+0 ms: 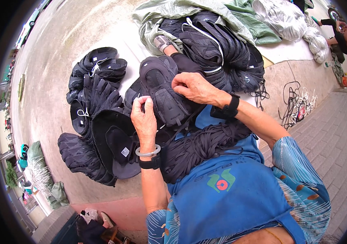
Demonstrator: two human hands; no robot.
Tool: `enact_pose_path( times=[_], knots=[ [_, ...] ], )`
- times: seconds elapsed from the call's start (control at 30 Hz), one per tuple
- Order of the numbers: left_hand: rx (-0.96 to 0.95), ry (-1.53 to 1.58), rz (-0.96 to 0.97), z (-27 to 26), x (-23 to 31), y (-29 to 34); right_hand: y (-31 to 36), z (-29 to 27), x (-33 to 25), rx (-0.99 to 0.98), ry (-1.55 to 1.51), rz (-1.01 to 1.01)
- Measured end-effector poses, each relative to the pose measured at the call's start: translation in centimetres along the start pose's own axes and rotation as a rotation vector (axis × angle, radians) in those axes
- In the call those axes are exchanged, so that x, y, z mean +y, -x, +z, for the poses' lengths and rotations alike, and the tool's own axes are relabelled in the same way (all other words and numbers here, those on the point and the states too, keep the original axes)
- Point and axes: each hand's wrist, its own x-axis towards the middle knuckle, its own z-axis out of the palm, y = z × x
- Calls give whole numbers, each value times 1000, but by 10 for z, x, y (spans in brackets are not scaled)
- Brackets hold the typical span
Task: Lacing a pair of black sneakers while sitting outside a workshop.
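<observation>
A black mesh shoe upper [162,87] lies sole-less side unseen in front of me, over my legs, between my two hands. My left hand [144,120] is raised at its left edge, thumb and forefinger pinched together; what they hold, if anything, is too small to make out. Over the upper's right side hangs my right hand [198,88], fingers curled into a pinch whose contents I cannot make out. A thick bundle of black shoelaces [202,150] rests on my lap across the blue apron [222,203].
Tied stacks of black shoe uppers [100,89] sit to the left, beside a black bag-like piece [114,138]. Further uppers [214,44] are piled at the far side by a pale green woven sack [153,24]. Loose cords [295,101] lie on the ground at right.
</observation>
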Motion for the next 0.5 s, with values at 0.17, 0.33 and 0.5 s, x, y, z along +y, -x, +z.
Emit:
enact_pose_path(
  times=[0.17, 0.33, 0.5],
  knots=[
    [55, -101, -52, 9, -22, -9, -19, 16, 8, -41, 93, -4],
    [33, -58, -86, 9, -42, -19, -18, 33, 20, -21, 196, -105],
    [4, -54, -206, 12, -45, -23, -21, 34, 19, 11, 220, -103]
  ],
)
